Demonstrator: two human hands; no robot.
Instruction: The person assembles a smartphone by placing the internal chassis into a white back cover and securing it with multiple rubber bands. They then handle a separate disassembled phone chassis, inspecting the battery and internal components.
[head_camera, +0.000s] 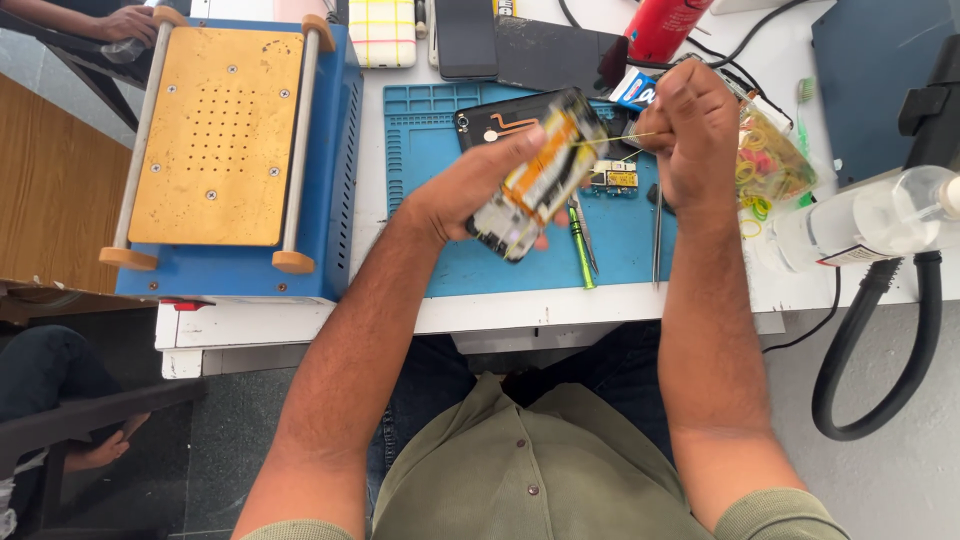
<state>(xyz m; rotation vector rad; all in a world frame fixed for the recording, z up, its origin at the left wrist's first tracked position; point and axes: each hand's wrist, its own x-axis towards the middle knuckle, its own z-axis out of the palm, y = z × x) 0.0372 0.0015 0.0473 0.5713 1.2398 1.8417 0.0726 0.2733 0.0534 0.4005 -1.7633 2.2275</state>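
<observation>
My left hand (470, 180) grips an opened phone body (540, 170) with orange flex cable and exposed boards, tilted above the blue work mat (430, 150). My right hand (690, 125) is closed in a fist beside it, pinching a thin yellowish strip (610, 140) that stretches from the phone's upper end. A black phone back panel (490, 120) lies on the mat behind the held phone. A small circuit board (615, 178) sits on the mat under my hands.
A green-handled tool (581, 248) and tweezers (657, 235) lie on the mat. A blue heating machine with a gold plate (215, 130) stands at left. A bag of rubber bands (770, 165), a clear bottle (870, 215), a black hose (850, 350) and a red can (660, 25) are at right.
</observation>
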